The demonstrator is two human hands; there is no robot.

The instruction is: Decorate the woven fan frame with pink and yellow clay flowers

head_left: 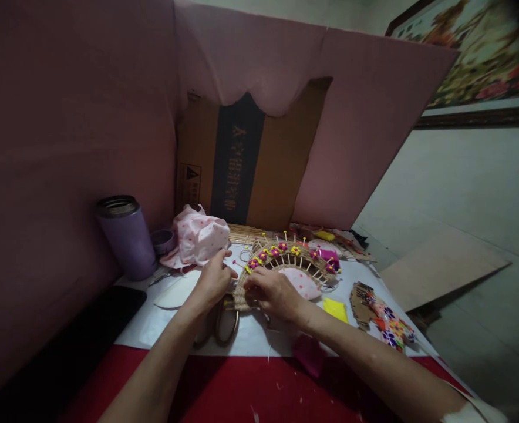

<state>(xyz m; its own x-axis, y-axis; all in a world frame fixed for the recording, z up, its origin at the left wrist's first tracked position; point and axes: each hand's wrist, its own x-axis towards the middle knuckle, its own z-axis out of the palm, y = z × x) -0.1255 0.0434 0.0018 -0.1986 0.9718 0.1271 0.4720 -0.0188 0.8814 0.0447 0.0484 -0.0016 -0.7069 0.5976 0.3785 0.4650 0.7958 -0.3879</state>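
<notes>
An arched piece woven from brown twine over thin sticks (241, 298) lies in front of me, with magenta and yellow flowers (281, 249) along its curve. Yellow beads tip several sticks. Inside the arch is a white, red-dotted fabric pad (301, 283). My right hand (272, 292) has its fingers curled closed on the left end of the weave. Just left of that end is my left hand (215, 281), thumb and fingers drawn together; what they pinch is too small to make out. Scissors (228, 336) lie below, partly hidden by my left hand and the weave.
To the left stand a purple tumbler (127, 238) and a tape roll (162, 241), beside bunched dotted cloth (200, 235) and a white oval piece (178, 291). On the right are a yellow packet (335, 309) and a flower-patterned piece (391, 323). Pink board walls (365, 117) rise behind.
</notes>
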